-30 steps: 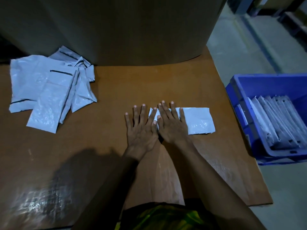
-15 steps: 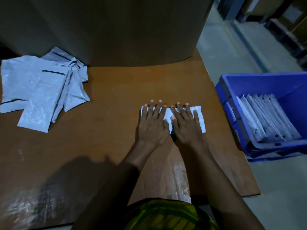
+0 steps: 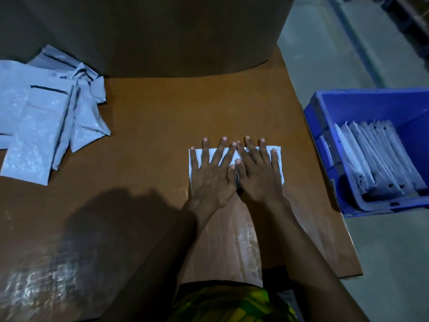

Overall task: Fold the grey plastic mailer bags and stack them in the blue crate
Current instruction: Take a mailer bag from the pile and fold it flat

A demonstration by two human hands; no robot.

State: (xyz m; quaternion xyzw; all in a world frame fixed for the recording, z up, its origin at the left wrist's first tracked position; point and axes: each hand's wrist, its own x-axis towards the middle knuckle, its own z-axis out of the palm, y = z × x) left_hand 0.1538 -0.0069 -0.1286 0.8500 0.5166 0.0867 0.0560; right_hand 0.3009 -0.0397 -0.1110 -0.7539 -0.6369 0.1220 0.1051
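Bench (image 3: 151, 117): brown board, glossy tape patches on the near side, takes up most of the view. A shadow falls across its near-left part.

Big cardboard drum or box (image 3: 162, 31) stands on the far edge of the bench. Can't tell which, the top is out of view.

Grey concrete floor (image 3: 325, 54) to the right of the bench.

Blue crate (image 3: 371, 105) is on the floor just beside the bench's right edge and sits lower than the bench top. Folded bags (image 3: 376, 159) stand in it on edge, leaning in a row against the near-left wall. The far part of the crate is bare.

Unfolded pile (image 3: 41, 117) of grey mailer bags lies at the far-left of the bench, loosely overlapped, with dark seal strips visible on a few. It is well apart from the hands.

Working mailer bag (image 3: 212, 156) lies flat on the bench at centre-right, near the crate side, and is already folded into a small rectangle. Most of it is hidden under the hands.

Left hand (image 3: 211, 177) is palm down on the bag's left half, fingers straight and spread, pressing with no grip. Right hand (image 3: 260, 177) does the same on the right half. The two thumbs and index fingers meet in the middle. Fingertips of both hands reach past the bag's far edge.

Green-yellow garment (image 3: 232, 303) shows at the bottom edge, between the forearms.
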